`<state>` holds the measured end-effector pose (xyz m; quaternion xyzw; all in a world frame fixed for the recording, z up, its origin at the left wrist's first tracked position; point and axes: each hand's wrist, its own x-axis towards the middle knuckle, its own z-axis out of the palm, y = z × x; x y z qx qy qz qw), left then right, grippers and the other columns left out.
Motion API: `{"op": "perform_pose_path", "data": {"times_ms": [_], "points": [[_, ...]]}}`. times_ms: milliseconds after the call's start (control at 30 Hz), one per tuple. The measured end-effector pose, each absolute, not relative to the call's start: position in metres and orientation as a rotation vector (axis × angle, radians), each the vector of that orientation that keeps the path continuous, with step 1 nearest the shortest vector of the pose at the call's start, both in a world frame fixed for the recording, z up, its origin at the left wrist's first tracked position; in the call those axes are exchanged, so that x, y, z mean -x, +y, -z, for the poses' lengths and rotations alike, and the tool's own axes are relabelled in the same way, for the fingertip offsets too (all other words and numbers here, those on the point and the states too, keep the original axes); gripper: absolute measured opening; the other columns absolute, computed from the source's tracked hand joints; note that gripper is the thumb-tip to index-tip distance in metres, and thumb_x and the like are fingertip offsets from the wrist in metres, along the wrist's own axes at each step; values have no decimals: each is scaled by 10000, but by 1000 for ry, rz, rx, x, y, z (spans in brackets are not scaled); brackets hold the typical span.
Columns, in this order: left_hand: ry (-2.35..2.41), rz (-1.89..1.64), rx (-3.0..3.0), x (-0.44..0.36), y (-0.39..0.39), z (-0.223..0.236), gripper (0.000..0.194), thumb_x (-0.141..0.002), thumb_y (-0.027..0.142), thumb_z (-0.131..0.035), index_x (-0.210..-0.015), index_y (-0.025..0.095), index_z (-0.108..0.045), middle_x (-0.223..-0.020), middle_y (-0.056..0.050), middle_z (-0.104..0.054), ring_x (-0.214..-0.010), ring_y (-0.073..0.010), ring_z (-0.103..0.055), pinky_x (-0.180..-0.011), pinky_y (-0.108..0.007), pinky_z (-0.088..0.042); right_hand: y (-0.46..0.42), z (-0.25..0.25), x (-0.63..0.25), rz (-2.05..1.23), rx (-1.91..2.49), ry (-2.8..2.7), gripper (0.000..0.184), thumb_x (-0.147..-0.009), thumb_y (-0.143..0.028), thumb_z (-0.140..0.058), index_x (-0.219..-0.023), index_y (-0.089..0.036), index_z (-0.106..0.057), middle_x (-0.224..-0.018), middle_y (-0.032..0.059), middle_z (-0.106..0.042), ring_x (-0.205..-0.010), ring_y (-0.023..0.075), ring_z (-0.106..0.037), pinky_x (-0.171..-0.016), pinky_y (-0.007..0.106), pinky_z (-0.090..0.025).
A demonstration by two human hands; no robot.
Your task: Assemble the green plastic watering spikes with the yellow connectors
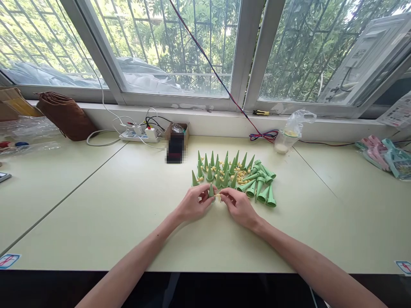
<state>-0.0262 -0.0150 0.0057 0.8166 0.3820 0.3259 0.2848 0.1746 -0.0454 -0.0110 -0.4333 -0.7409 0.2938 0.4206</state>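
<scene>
My left hand [194,202] is closed around a green plastic cone [211,191], which stands upright with its tip upward. Close beside it, my right hand [239,206] pinches a small yellow plastic piece [218,196] at the cone's side; whether the two parts are joined I cannot tell. Just beyond my hands, several green cones [225,166] stand upright in rows, with small yellow parts among them. To their right lies a heap of loose yellow pieces [241,175]. More green cones [263,188] lie on their sides next to that heap.
Along the wall are a brown drawstring bag [66,115], a power strip [139,136], a small box [180,130] with a blurred dark object, and a bundled cable [265,136]. A plastic cup with a bag [285,140] and pink and blue packages [385,156] are rightward.
</scene>
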Motion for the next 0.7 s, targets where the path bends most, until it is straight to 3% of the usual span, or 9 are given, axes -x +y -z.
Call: {"op": "perform_pose_path", "data": {"times_ms": [233, 700], "points": [[1009, -903, -2124, 27, -15, -6, 185, -857, 218, -579, -1026, 163, -628, -735, 0, -583, -558, -87, -443, -546, -220, -454, -44, 16, -174, -683, 1082, -1858, 181, -947, -219, -507, -1054, -187, -650, -1009, 78, -702, -763, 173, -628, -662, 283, -499], [1000, -816, -2178, 26, -17, -7, 173, -854, 199, -554, -1010, 169, -623, -667, 25, -528, -572, -98, -450, -577, -218, -443, -41, 20, -177, -624, 1102, -1923, 81, -900, -163, -600, -883, -187, -676, -825, 35, -700, -690, 159, -616, -668, 267, -471]]}}
